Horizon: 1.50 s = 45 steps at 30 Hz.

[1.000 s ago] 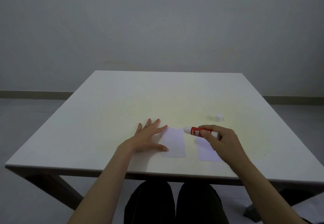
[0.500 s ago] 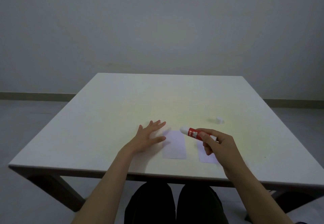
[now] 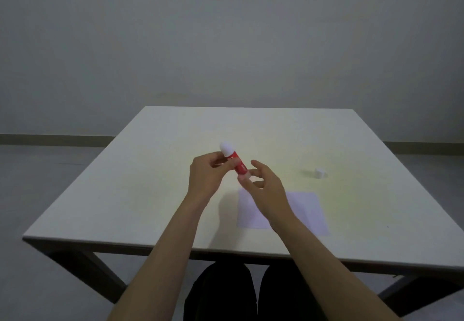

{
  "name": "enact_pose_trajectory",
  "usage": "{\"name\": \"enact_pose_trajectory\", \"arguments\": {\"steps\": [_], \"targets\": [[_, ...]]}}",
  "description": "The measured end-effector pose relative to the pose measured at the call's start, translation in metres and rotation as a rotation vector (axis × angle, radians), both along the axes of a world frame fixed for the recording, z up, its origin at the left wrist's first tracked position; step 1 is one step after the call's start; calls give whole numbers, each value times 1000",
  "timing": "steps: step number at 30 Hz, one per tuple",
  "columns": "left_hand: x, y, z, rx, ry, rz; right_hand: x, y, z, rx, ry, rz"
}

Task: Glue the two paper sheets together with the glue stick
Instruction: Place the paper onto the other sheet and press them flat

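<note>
Glue stick (image 3: 235,161), red with a white tip, is held tilted above the table (image 3: 155,170). Left hand (image 3: 207,174) pinches its middle; right hand (image 3: 261,185) grips its lower end. Two paper sheets (image 3: 307,210) lie side by side beneath the right forearm. A white cap (image 3: 319,173) sits well apart, to the right.

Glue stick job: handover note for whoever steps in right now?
Left hand: shut on the glue stick, raised above the table, white end up.
Right hand: fingertips at the stick's lower end, grip unclear.
Two paper sheets: flat, side by side near the front edge, not joined.
Small white cap: lies apart, far right.
Done: stick picked up.
Left: apply glue, press sheets together.
</note>
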<state>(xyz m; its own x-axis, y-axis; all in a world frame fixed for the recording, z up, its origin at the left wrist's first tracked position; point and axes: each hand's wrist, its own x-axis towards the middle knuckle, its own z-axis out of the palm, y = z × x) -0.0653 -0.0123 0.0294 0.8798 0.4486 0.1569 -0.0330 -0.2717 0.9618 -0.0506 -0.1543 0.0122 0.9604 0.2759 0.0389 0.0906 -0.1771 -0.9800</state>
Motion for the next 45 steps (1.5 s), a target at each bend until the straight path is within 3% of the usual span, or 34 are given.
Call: {"name": "enact_pose_trajectory", "arguments": {"steps": [3,6,11,24,28,37,42,45], "targets": [[8,15,-2,177,49,141,-8,-11,-19,-444,-376,-11],[17,23,-9,254,133,143,-19,-18,-33,-828,-573,121],[29,23,-20,298,198,170,-28,-13,-36,-1048,-662,233],[36,22,-31,272,224,191,-35,-3,-29,-1109,-747,242],[35,20,-32,284,228,192,-42,-1,-20,-1290,-824,196],[36,22,-41,257,207,192,-49,-1,-24,-1145,-1060,132],[23,14,-39,245,21,393,-45,-5,-28,-1128,-1024,105],[5,-4,-39,190,-181,367,-24,-22,-15,-861,-833,-83]]}}
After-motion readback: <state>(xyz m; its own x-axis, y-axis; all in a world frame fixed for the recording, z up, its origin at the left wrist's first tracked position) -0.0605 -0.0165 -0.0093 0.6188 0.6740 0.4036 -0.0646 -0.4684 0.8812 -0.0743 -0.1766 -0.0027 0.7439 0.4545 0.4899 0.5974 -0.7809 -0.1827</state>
